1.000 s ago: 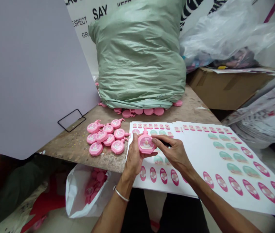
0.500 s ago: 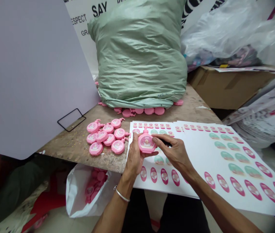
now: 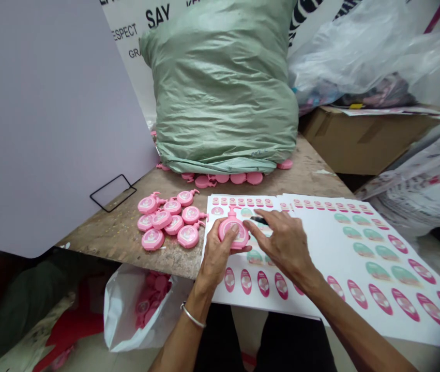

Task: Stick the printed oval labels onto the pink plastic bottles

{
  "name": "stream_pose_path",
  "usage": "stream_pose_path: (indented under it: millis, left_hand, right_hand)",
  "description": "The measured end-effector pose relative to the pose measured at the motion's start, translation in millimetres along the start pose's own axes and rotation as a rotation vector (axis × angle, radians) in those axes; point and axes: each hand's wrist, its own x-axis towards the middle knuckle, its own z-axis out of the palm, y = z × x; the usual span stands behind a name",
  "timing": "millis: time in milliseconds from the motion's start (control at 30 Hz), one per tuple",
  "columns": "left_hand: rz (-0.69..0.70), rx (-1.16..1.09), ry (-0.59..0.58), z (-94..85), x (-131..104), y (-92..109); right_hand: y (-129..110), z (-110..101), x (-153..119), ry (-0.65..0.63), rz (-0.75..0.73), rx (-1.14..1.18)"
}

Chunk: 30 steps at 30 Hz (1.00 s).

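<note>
My left hand [image 3: 220, 247] grips a small pink pump bottle [image 3: 226, 225] with its pump pointing up and away from me. The thumb lies across the round label on its front. Just right of the bottle is my right hand [image 3: 282, 240], with index finger and thumb apart near the bottle's edge. A slim black tool [image 3: 259, 220] is held in that hand; its kind cannot be made out. Beneath both hands lies a sheet of printed stickers [image 3: 220, 289], with pink ovals and green half-rounds. To the left sits a group of labelled pink bottles [image 3: 162, 219].
A second sticker sheet [image 3: 316, 248] lies at right. A big green sack [image 3: 227, 93] stands at the back, pink bottles along its base. Below the table's left edge hangs a white bag [image 3: 121, 310] of pink pieces. A grey panel [image 3: 49, 129] and a cardboard box [image 3: 367, 139] flank the table.
My left thumb has moved onto the bottle's label. The right hand's fingers have spread and drawn slightly back from the bottle, the black tool still in that hand.
</note>
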Motion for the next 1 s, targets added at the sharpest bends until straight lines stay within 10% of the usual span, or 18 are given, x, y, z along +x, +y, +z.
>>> stream_pose_path:
  millis: [333,767,1000]
  left_hand:
    - [0.018,0.272,0.329,-9.1,-8.1,-18.4]
    - [0.396,1.283,0.656,-136.4,68.3,42.7]
    - [0.564,1.57,0.767,-136.2,71.2,45.3]
  right_hand:
    - [-11.1,44.0,-2.1,-0.189,0.221,0.423]
    - [126.9,96.6,159.1,-0.083,0.555,0.012]
    - [143.9,96.5,169.0,-0.226,0.636,0.226]
